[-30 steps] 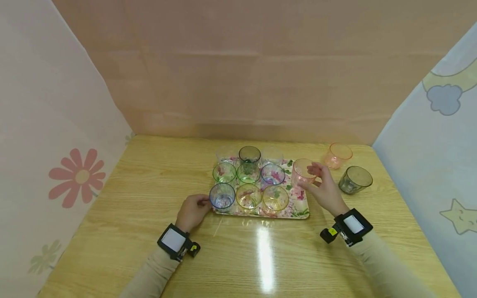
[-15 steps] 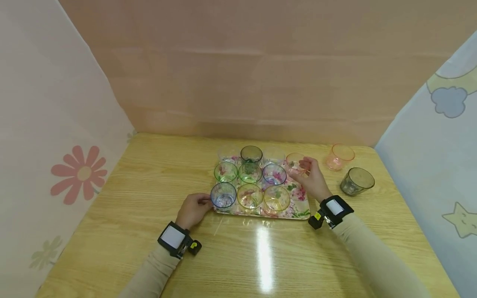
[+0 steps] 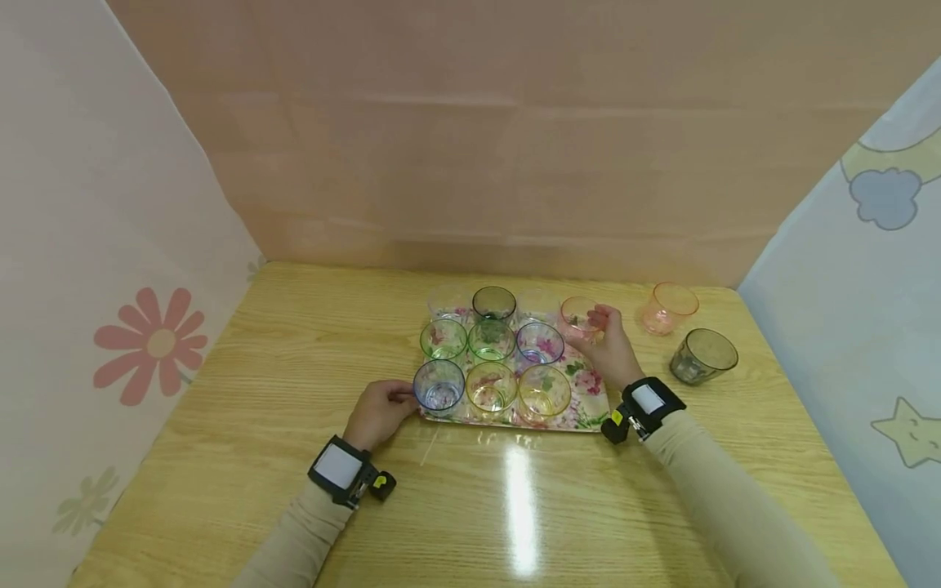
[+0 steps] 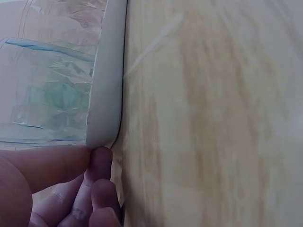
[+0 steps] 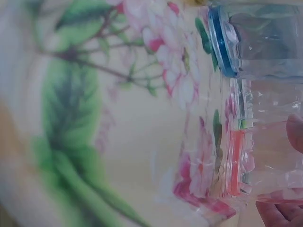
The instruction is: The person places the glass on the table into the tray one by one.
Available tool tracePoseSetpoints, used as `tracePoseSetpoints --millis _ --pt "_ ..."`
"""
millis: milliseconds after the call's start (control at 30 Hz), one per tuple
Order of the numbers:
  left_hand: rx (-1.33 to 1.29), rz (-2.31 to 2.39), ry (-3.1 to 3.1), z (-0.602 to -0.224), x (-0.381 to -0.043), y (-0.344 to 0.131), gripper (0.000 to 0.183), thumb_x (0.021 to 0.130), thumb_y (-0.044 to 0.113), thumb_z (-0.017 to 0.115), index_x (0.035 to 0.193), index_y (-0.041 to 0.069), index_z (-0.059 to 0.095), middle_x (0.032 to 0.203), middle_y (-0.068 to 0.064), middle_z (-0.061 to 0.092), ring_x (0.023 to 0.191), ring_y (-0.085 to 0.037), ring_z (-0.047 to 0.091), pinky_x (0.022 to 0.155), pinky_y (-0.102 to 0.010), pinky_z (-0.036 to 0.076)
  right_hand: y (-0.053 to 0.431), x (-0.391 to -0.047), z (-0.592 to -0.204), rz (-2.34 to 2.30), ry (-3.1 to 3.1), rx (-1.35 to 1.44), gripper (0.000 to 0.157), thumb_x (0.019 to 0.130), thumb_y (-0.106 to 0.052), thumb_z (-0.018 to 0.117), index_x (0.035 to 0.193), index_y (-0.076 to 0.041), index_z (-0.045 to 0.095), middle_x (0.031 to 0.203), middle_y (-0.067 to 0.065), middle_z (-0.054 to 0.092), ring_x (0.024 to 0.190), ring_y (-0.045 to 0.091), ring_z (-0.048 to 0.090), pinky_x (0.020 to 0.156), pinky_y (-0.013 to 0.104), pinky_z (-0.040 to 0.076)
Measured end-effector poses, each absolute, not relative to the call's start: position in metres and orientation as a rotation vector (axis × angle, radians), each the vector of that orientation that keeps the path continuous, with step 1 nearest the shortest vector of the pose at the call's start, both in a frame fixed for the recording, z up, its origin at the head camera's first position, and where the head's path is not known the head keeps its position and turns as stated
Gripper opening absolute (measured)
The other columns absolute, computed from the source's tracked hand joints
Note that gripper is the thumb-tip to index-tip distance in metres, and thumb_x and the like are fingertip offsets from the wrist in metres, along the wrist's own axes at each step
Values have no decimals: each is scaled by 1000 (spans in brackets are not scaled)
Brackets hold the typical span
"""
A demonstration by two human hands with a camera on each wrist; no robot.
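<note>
My left hand (image 3: 376, 415) pinches the near left corner of a floral tray (image 3: 591, 408). In the left wrist view, its thumb and fingers meet at the tray's pale rim (image 4: 108, 85). A pink clear cup (image 3: 577, 314) stands upright at the tray's back right, and my right hand (image 3: 608, 347) grips it from the right side. In the right wrist view, the pink cup (image 5: 272, 163) lies between thumb and fingers. Beside it on the tray are a blue cup (image 3: 540, 345) and a clear cup (image 3: 538, 304); part of the pink cup's base is hidden.
Several more cups fill the tray in rows, among them a yellow cup (image 3: 544, 392), a green cup (image 3: 443, 339) and a dark cup (image 3: 494, 305). Right of the tray, an orange-pink cup (image 3: 670, 309) and a grey cup (image 3: 703, 357) stand on the wooden table (image 3: 309, 327).
The right hand has carried the pink cup left and back, from the tray's right side to the back row beside the clear cup. The left hand has stayed at the tray corner.
</note>
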State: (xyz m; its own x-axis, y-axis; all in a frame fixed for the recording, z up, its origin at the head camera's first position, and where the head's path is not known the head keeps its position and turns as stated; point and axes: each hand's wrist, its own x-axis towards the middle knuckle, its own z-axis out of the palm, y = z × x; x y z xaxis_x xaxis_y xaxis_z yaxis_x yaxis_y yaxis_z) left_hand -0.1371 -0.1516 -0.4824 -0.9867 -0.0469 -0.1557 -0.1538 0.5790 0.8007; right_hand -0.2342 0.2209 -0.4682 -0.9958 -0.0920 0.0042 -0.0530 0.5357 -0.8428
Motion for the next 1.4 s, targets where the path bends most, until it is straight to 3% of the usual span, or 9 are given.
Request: tracePoseSetpoints --millis 533,767,1000,1167,1400 --pt "-201 1370 2671 -482 -139 -152 23 84 16 68 104 4 72 93 -6 71 84 -17 64 76 -38 50 218 -243 -468 -1453 2735 -59 87 89 -30 65 148 0 8 148 26 28 135 40 28 106 54 30" --pt "-209 1367 2672 -479 -138 -151 24 84 17 69 103 4 72 93 -6 71 84 -17 64 75 -37 50 219 -243 -466 -1423 2734 -99 90 89 -33 64 148 2 5 145 32 28 132 43 31 105 54 30" --pt "-196 1366 2663 -480 -138 -151 22 83 16 69 102 4 73 93 -6 70 83 -17 64 75 -36 51 225 -233 -461 -1362 2791 0 111 82 -51 66 153 -6 -7 153 30 6 137 45 16 102 60 30" --pt "-181 1357 2669 -483 -139 -152 21 82 16 70 100 5 73 91 -5 70 82 -16 63 74 -35 51 234 -221 -446 -1428 2832 -9 97 90 -46 58 154 -3 -1 154 28 6 139 45 12 105 62 24" --pt "-167 1370 2674 -482 -140 -153 22 82 17 70 100 5 73 91 -5 71 81 -16 64 73 -36 51 252 -206 -427 -1722 2902 -157 71 94 -22 58 148 5 21 150 26 19 139 39 19 113 50 19"
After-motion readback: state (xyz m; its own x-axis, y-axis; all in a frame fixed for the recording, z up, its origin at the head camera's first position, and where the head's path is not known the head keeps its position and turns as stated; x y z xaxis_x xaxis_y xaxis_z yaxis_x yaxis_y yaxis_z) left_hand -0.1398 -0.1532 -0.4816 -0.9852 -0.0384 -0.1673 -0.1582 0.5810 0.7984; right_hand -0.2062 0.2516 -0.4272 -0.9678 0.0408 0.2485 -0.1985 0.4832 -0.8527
